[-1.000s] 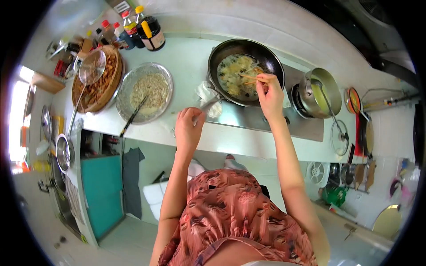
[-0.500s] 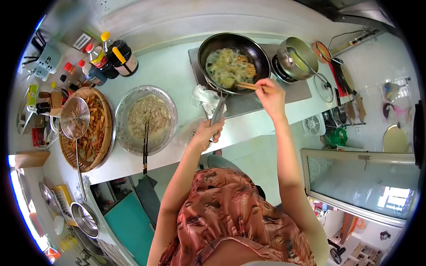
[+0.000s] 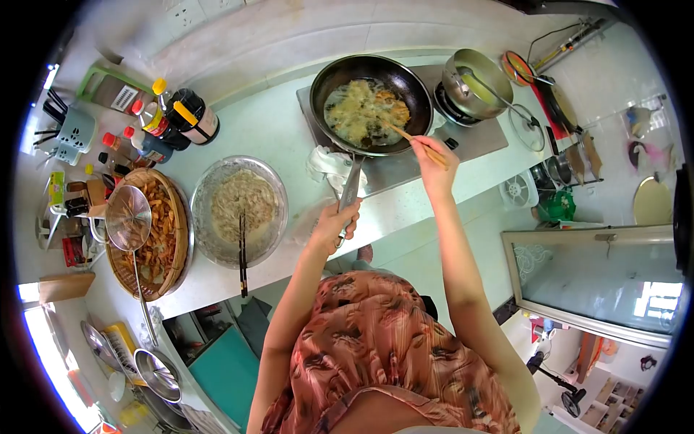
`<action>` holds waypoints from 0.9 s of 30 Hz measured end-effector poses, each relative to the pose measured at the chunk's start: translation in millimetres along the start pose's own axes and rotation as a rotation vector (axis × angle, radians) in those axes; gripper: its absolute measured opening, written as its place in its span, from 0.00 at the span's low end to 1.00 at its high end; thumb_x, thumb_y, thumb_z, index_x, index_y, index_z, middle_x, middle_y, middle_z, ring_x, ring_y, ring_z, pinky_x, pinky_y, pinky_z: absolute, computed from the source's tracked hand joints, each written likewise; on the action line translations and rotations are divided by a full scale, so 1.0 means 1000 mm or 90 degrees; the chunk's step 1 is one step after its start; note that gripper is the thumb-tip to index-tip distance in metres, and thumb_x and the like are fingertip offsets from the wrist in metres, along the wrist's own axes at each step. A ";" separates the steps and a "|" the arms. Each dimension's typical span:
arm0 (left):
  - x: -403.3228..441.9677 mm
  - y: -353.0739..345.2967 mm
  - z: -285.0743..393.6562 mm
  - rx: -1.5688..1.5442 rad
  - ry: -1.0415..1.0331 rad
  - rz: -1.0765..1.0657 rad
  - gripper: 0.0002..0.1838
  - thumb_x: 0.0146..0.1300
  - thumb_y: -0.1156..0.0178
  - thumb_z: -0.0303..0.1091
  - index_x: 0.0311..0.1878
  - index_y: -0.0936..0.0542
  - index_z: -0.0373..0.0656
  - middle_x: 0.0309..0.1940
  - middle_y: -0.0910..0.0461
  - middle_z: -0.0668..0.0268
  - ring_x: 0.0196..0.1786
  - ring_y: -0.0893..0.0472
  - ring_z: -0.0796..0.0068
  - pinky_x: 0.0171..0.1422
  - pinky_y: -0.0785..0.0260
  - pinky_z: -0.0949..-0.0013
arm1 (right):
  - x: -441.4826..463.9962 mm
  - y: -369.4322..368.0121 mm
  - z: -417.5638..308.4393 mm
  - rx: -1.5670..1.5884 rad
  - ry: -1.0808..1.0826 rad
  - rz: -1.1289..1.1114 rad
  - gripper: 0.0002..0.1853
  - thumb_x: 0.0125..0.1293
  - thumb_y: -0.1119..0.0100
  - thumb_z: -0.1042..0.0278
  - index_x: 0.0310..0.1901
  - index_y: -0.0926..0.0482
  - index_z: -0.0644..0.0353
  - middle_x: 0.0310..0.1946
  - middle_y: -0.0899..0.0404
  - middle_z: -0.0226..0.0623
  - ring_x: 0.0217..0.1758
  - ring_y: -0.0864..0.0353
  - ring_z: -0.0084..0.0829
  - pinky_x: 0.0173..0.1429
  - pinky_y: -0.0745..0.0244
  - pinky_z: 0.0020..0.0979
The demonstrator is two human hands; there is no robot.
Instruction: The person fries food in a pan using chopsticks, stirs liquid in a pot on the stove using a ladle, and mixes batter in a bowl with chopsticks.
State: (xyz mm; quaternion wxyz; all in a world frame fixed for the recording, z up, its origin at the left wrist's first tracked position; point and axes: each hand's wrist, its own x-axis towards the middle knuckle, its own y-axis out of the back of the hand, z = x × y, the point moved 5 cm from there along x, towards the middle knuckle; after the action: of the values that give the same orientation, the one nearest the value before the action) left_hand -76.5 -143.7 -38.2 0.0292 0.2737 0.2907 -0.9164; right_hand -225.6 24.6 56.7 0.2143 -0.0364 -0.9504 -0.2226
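Note:
My left hand is closed round the grey handle of a dark wok on the stove. Battered pieces fry in bubbling oil inside it. Wooden chopsticks are gripped in my right hand, their tips down among the frying food. A crumpled white cloth lies under the wok's handle. To the left stands a metal bowl of pale batter mix, with dark chopsticks resting over its near rim.
A wicker basket of fried pieces stands at left, a strainer on top. Sauce bottles line the back left. Right of the wok sits a metal pot with a ladle, beside a glass lid.
The camera view has shifted slightly. My right hand has lowered a little, and the chopstick tips now reach further into the food. My left hand keeps its hold on the wok handle.

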 end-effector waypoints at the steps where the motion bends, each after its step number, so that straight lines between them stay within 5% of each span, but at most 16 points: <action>1: 0.001 0.000 0.000 0.003 -0.001 0.000 0.24 0.64 0.44 0.36 0.57 0.33 0.29 0.26 0.32 0.70 0.20 0.36 0.84 0.19 0.45 0.78 | 0.000 0.009 -0.005 0.000 -0.003 0.012 0.06 0.55 0.35 0.74 0.34 0.19 0.64 0.25 0.20 0.36 0.26 0.23 0.22 0.34 0.29 0.23; 6: 0.000 -0.002 0.000 -0.005 -0.001 0.008 0.24 0.64 0.43 0.36 0.56 0.33 0.29 0.26 0.32 0.69 0.21 0.35 0.84 0.18 0.45 0.78 | -0.008 0.019 0.007 0.272 -0.261 -0.040 0.09 0.64 0.42 0.69 0.40 0.18 0.65 0.35 0.19 0.35 0.32 0.19 0.25 0.36 0.21 0.22; 10: 0.001 -0.001 0.000 -0.018 -0.005 0.011 0.13 0.63 0.41 0.37 0.41 0.29 0.36 0.25 0.32 0.69 0.20 0.35 0.83 0.19 0.44 0.76 | -0.015 -0.018 0.017 0.275 -0.144 -0.042 0.11 0.66 0.45 0.68 0.41 0.20 0.68 0.37 0.20 0.38 0.34 0.18 0.28 0.38 0.19 0.23; 19: 0.002 0.001 -0.002 -0.029 -0.014 -0.002 0.15 0.63 0.43 0.34 0.48 0.29 0.33 0.26 0.32 0.69 0.21 0.34 0.83 0.20 0.43 0.76 | -0.006 -0.037 0.058 0.463 -0.306 0.171 0.15 0.66 0.43 0.65 0.40 0.24 0.73 0.39 0.21 0.41 0.36 0.18 0.33 0.40 0.16 0.29; 22: 0.001 0.001 -0.003 -0.006 -0.003 0.005 0.24 0.63 0.42 0.37 0.56 0.32 0.29 0.27 0.31 0.69 0.21 0.35 0.84 0.19 0.45 0.78 | -0.011 -0.020 0.063 0.495 -0.342 0.210 0.15 0.66 0.44 0.66 0.43 0.27 0.74 0.41 0.22 0.44 0.35 0.17 0.37 0.41 0.16 0.31; 27: 0.001 0.000 -0.002 -0.031 -0.008 0.004 0.14 0.63 0.43 0.34 0.46 0.28 0.34 0.25 0.32 0.69 0.20 0.35 0.83 0.18 0.44 0.77 | -0.018 0.004 0.054 0.429 -0.311 0.170 0.15 0.66 0.45 0.65 0.43 0.27 0.71 0.42 0.23 0.44 0.37 0.17 0.38 0.41 0.16 0.31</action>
State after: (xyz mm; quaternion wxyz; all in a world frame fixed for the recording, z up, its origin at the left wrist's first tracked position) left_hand -76.3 -142.8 -40.2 0.0405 0.2683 0.3117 -0.9106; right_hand -229.6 52.0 7.4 0.0097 -0.1384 -0.9797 0.1449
